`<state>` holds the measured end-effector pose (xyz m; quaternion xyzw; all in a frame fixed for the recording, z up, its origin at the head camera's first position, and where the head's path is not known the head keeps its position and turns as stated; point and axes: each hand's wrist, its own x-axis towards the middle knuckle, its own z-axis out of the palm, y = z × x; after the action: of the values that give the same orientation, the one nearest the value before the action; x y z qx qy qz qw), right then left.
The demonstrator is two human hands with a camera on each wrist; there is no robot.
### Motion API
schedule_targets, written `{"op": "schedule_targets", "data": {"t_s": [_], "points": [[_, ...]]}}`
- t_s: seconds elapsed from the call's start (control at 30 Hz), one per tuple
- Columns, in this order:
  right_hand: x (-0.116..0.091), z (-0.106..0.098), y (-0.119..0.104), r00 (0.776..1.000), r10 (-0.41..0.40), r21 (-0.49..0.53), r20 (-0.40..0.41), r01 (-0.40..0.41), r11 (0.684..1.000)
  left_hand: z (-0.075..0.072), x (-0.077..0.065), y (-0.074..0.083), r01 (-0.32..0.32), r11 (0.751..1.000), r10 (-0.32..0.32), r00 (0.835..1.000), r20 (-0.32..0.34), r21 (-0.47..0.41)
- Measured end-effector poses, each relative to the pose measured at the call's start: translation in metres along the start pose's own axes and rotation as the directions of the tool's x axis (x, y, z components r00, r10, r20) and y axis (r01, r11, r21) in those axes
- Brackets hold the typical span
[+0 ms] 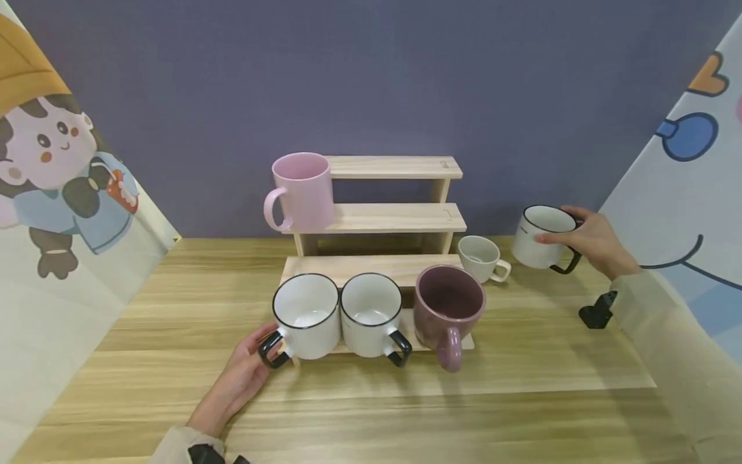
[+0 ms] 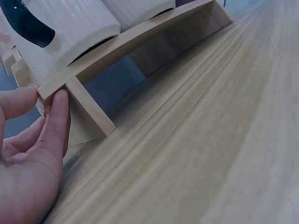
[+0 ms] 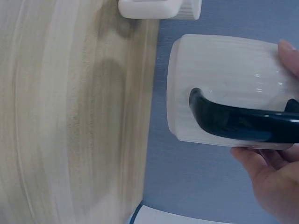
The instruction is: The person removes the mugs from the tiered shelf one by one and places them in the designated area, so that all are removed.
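Note:
My right hand (image 1: 599, 241) grips a white mug (image 1: 533, 248) with a black rim and black handle, at the back right. In the right wrist view this mug (image 3: 224, 70) has its base toward the tabletop, and its handle juts out past the fingers. At the front left corner of a tiered wooden rack (image 1: 371, 267), my left hand (image 1: 243, 374) pinches the end of the lowest step (image 2: 60, 81) between thumb and fingers. Just above those fingers, a white mug (image 1: 307, 316) with a black handle stands on that step, close beside a matching mug (image 1: 371, 312).
A purple mug (image 1: 446, 296) stands at the right end of the lowest step. The pink mug (image 1: 304, 193) sits at the upper left of the rack. Right of the rack is a small ribbed cup (image 1: 478, 258) on the wooden table (image 1: 464, 425). A dark wall panel (image 1: 371, 77) rises behind.

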<state>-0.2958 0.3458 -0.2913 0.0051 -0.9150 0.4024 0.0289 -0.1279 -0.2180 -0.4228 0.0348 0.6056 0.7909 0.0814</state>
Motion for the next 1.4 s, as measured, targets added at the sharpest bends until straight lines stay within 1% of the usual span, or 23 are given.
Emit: {"op": "schedule_targets", "data": {"t_s": [0.13, 0.33, 0.6, 0.8, 0.97, 1.2, 1.3, 1.4], "points": [[-0.001, 0.004, 0.006, 1.0, 0.007, 0.013, -0.003, -0.007, 1.0, 0.001, 0.0, 0.001, 0.013, 1.0, -0.013, 1.0, -0.012, 0.008], [-0.001, 0.009, 0.013, 1.0, 0.022, 0.032, 0.006, -0.023, 0.999, 0.001, -0.001, 0.001, 0.014, 1.0, -0.014, 1.0, 0.009, -0.006], [0.0, 0.018, 0.023, 0.999, 0.027, 0.03, -0.028, -0.027, 0.999, -0.001, -0.001, 0.001, -0.01, 1.0, 0.011, 0.999, 0.032, -0.03], [0.001, 0.022, 0.031, 0.999, 0.044, 0.048, -0.013, -0.043, 0.998, -0.003, -0.001, -0.001, -0.037, 0.999, 0.04, 0.997, 0.064, -0.039], [0.0, 0.026, 0.034, 0.999, 0.045, 0.075, -0.005, -0.044, 0.996, -0.003, -0.001, -0.001, -0.033, 0.999, 0.035, 0.997, 0.061, -0.04], [0.001, 0.03, 0.039, 0.999, 0.054, 0.072, 0.007, -0.054, 0.996, -0.003, -0.001, -0.002, -0.029, 0.998, 0.033, 0.997, 0.072, -0.06], [0.002, 0.031, 0.041, 0.998, 0.058, 0.065, 0.017, -0.059, 0.996, -0.003, -0.001, -0.001, -0.026, 0.998, 0.03, 0.997, 0.071, -0.054], [0.003, 0.032, 0.041, 0.998, 0.063, 0.079, 0.029, -0.065, 0.995, -0.003, -0.002, -0.001, -0.019, 0.999, 0.021, 0.998, 0.06, -0.044]]}}
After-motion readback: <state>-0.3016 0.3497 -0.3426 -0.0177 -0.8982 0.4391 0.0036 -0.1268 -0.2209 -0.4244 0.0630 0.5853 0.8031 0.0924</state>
